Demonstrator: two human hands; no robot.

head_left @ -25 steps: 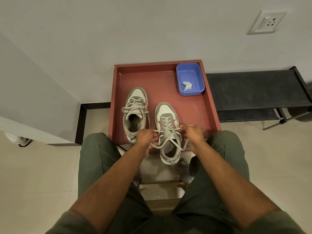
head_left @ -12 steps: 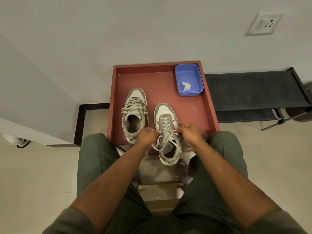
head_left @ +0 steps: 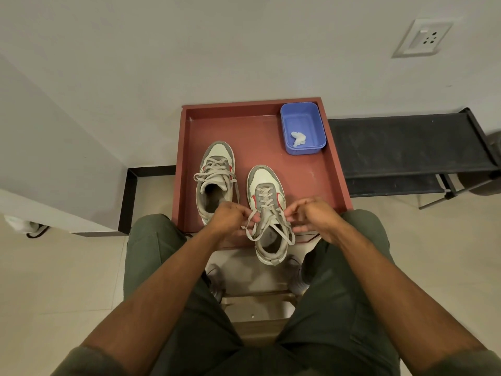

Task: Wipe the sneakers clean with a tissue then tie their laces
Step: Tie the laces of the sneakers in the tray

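Note:
Two grey-and-white sneakers with red accents stand on a red-brown tray (head_left: 329, 169). The left sneaker (head_left: 215, 175) sits further back, its laces lying loose over the tongue. The right sneaker (head_left: 267, 210) hangs over the tray's near edge. My left hand (head_left: 229, 217) pinches a lace loop at that shoe's left side. My right hand (head_left: 311, 214) pinches the lace at its right side. Lace ends trail over the shoe's opening. A crumpled white tissue (head_left: 298, 138) lies in a blue tub (head_left: 315, 115) at the tray's back right corner.
A black shelf rack (head_left: 406, 150) stands to the right of the tray against the white wall. A wall socket (head_left: 423, 38) is at the upper right. My knees in green trousers flank the tray's near edge. Beige floor tiles lie on both sides.
Both hands have come closer together over the right sneaker's laces, and the lace loops between them have slackened and shifted. The left sneaker and tub stay put.

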